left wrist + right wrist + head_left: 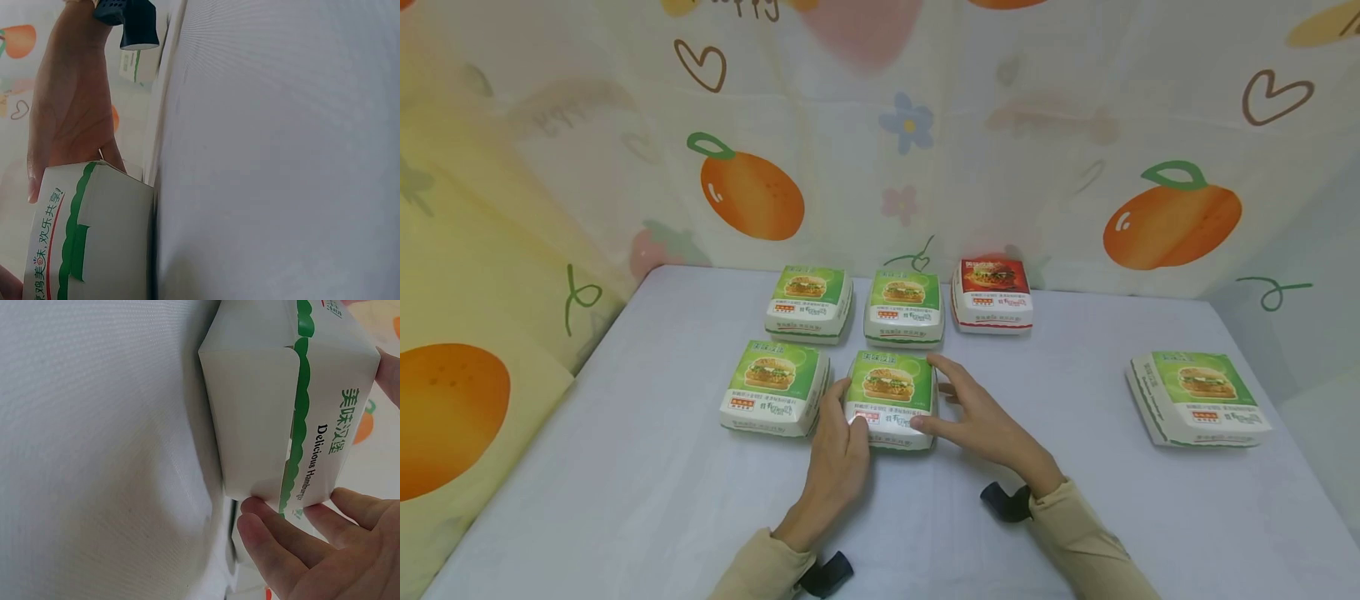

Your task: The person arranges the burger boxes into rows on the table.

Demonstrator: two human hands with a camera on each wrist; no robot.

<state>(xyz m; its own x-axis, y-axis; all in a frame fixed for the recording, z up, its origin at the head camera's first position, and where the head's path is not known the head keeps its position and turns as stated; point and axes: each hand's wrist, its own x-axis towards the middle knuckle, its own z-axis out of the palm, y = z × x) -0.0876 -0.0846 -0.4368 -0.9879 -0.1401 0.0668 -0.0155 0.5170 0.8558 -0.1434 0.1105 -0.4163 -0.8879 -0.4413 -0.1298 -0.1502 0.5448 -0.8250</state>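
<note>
A green-and-white hamburger box (889,402) sits on the table between the two hands, in the front row. My left hand (841,454) grips its left side, thumb at the front left corner. On the right side, my right hand (985,421) holds the same box, with the thumb at the front right edge and a finger at the far right corner. In the right wrist view, several fingertips (256,528) touch the far end of the box's side wall (256,419). The left wrist view shows the box's front wall (119,231) beside the left palm.
A matching green box (773,390) stands just left of the held one. Behind are two more green boxes (808,304) (904,310) and a red one (992,297). Another green box (1198,400) lies far right. A printed cloth (1000,167) hangs behind the white-covered table (625,467).
</note>
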